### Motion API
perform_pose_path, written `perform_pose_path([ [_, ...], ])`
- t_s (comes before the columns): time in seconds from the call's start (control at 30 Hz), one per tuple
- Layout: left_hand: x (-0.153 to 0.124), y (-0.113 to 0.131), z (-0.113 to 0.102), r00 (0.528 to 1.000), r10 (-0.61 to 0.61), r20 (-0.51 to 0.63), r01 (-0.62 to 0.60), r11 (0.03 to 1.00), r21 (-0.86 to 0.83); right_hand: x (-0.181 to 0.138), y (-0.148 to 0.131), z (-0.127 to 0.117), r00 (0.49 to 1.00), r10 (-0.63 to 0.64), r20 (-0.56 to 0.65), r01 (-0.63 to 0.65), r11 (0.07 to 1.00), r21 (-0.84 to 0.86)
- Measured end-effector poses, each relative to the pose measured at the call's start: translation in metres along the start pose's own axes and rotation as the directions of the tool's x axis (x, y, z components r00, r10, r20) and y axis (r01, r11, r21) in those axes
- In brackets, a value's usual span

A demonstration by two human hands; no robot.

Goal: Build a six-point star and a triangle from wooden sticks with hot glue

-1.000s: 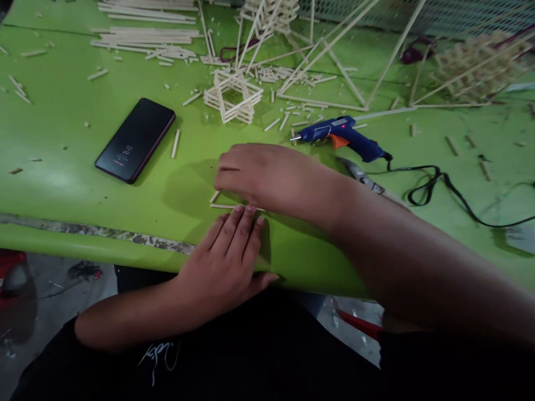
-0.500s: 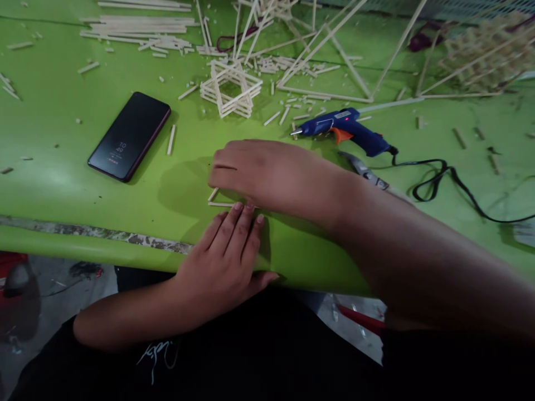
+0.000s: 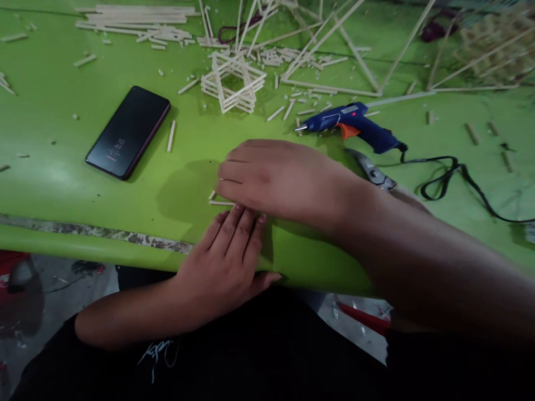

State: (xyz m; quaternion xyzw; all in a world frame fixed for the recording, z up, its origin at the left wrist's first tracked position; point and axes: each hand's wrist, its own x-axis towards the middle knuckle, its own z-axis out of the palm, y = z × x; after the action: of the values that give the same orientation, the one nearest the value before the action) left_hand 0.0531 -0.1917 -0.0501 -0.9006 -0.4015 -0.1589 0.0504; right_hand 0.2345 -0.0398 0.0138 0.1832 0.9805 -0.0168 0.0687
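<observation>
On the green table, my left hand point(image 3: 225, 256) lies flat with its fingers stretched out. Its fingertips rest at the lower edge of a small frame of thin wooden sticks point(image 3: 221, 203). Over the same frame arches my right hand point(image 3: 271, 175), palm down with fingers curled together. The right fingertips are hidden under the hand, and so is whatever they grip. Only the frame's left corner shows. A star-shaped stack of sticks point(image 3: 257, 81) stands beyond my hands. To the right lie a blue glue gun point(image 3: 368, 128) with an orange trigger and metal cutters point(image 3: 376, 175).
A phone point(image 3: 129, 133) lies at the left, a loose stick point(image 3: 171, 136) beside it. Bundled sticks point(image 3: 142, 15) and scattered cut pieces fill the back. Tall stick structures point(image 3: 334, 89) rise behind the glue gun. Its black cord point(image 3: 460, 167) loops rightward. The table's edge point(image 3: 104, 253) is close to me.
The camera view has shifted slightly, so the things at the back sit a little higher. My right hand appears slightly farther right; my left hand remains in nearly the same place.
</observation>
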Motion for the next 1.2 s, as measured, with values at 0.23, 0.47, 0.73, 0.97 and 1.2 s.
perform_pose_path([
  [0.23, 0.001, -0.001, -0.003, 1.0, 0.0, 0.005, 0.0, 1.0, 0.005, 0.001, 0.001, -0.002, 0.999, -0.015, 0.046, 0.016, 1.0, -0.019],
  [0.47, 0.002, -0.001, -0.003, 1.0, 0.004, 0.013, -0.004, 1.0, -0.005, 0.006, -0.003, -0.012, 0.992, 0.003, 0.126, 0.003, 0.999, -0.054],
  [0.73, 0.002, -0.001, -0.004, 1.0, 0.009, 0.021, -0.009, 1.0, 0.008, 0.006, 0.0, -0.01, 0.993, -0.028, 0.115, 0.037, 0.997, -0.074],
  [0.97, 0.002, -0.001, -0.003, 1.0, 0.006, 0.028, -0.005, 1.0, -0.008, 0.007, 0.004, -0.017, 0.979, -0.02, 0.202, 0.033, 0.997, -0.064],
  [1.2, 0.002, -0.001, -0.004, 0.999, 0.008, 0.041, -0.008, 1.0, -0.001, 0.008, 0.003, -0.013, 0.988, -0.013, 0.155, 0.026, 0.996, -0.081],
])
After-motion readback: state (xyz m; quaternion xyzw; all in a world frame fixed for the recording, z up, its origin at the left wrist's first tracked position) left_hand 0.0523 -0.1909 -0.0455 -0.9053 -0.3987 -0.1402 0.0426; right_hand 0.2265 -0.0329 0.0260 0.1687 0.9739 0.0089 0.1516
